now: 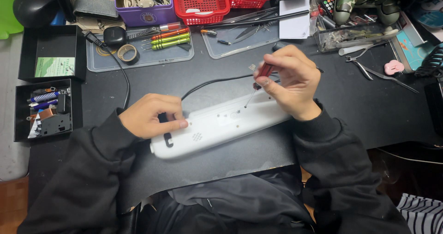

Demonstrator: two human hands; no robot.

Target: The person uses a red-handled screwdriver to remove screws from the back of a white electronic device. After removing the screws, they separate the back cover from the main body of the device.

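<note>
- Cluttered black workbench (pixel 350 100), tool trays at back.
- Left hand (pixel 150 116) pins white power strip (pixel 217 125) flat, mid-bench.
- Right hand (pixel 290 79) pinches red screwdriver (pixel 264 71), tip in a screw hole.
- Judged: screw-turning step; next needs steady downward pressure.

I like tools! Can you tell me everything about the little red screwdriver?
The small screwdriver has a dark red handle, shiny like plastic, and a thin metal shaft. The right hand pinches its handle in the fingertips, tilted, tip down at a small hole in the long white plastic casing, which the left hand steadies.
</note>
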